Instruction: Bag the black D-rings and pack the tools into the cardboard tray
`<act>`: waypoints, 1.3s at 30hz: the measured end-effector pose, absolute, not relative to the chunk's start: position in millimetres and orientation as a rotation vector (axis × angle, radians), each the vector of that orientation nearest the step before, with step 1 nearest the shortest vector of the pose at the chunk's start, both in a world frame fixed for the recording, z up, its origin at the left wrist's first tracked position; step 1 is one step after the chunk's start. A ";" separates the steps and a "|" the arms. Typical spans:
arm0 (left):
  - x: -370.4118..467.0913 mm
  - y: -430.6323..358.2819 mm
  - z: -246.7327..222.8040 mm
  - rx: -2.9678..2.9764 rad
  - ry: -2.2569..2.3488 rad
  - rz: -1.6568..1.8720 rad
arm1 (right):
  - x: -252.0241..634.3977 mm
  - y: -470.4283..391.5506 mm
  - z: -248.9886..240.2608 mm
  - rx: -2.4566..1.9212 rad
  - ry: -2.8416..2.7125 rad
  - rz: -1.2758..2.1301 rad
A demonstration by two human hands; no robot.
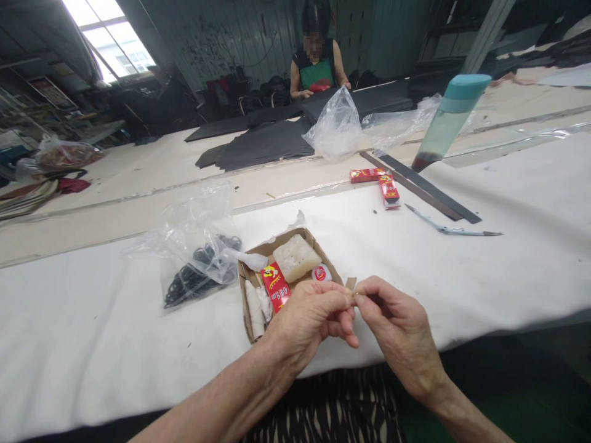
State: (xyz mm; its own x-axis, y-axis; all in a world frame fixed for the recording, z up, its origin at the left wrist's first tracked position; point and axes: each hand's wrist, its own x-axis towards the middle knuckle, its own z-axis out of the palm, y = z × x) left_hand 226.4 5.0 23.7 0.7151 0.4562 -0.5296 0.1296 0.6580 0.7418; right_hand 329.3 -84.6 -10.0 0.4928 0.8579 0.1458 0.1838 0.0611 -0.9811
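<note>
My left hand (pixel 311 317) and my right hand (pixel 401 326) meet fingertip to fingertip above the table's front edge. Both are closed in a pinch on a small tan strip (pixel 351 283), whose upper end sticks up between them; the rest is covered by my fingers. Just behind my left hand is a shallow cardboard box (pixel 246 311). Inside it lie a red box marked 401 (pixel 276 284), a whitish block (pixel 296 257), a small round-labelled white container (pixel 322 273) and white rolled pieces (pixel 254 309).
Left of the box lies a clear bag of black cords (pixel 198 271). Two red cartons (pixel 388 191), dark strips (pixel 429 187) and thin pointed metal tweezers (pixel 452 230) lie to the right, before a blue-lidded bottle (pixel 450 120). A person (pixel 318 67) works across the table among black sheets (pixel 270 144).
</note>
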 end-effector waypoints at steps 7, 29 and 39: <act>227.0 3.8 23.7 0.831 0.754 0.217 | 330.6 -85.3 -11.0 -1.398 -0.919 0.728; 214.4 4.0 30.6 2.227 0.657 0.536 | 353.3 -79.8 -10.0 -1.330 -0.756 1.252; 208.9 11.7 20.7 2.674 0.279 0.581 | 356.8 -76.9 -0.8 -1.324 -0.738 1.394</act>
